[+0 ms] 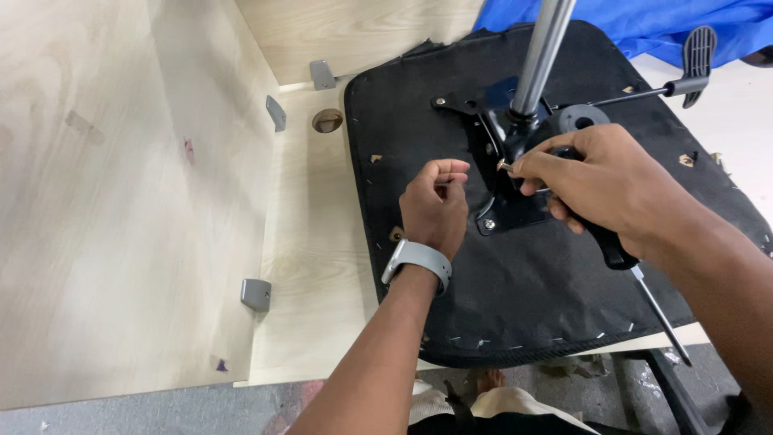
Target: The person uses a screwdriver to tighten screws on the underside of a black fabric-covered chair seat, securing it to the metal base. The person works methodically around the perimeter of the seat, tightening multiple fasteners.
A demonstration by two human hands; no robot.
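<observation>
Wooden panel (314, 266) | screw (504, 166) pinched (right fingers (535, 165)) | seat plate (507, 205) below

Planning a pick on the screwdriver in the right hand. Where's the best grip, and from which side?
Probably the black handle, taken from above. The right hand already wraps its upper part, and it is the thickest section. The thin metal shaft slants down toward the seat's near edge and would likely slip. The gas-lift tube crowds the far side.

Chair seat (531, 298) on wooden panel (314, 242)
</observation>
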